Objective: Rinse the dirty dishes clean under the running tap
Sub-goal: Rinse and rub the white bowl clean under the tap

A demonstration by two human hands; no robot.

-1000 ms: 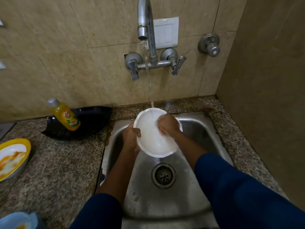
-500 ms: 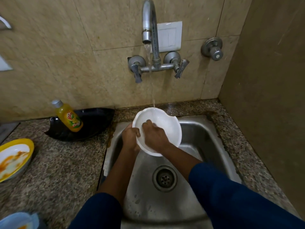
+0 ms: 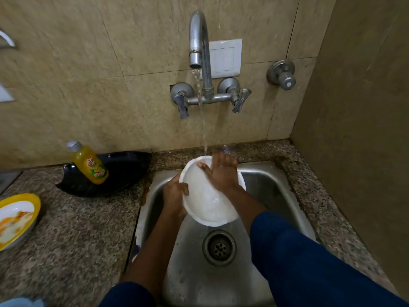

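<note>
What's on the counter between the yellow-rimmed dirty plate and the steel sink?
Nothing. In the head view, the speckled granite counter is bare between the yellow-rimmed plate and the steel sink; the black leaf-shaped tray lies farther back.

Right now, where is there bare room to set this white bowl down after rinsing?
Bare granite lies left of the sink, between its rim, the black dish and the yellow-rimmed plate. On its right only a narrow strip runs along the wall. Back left is crowded: dish and bottle.
</note>
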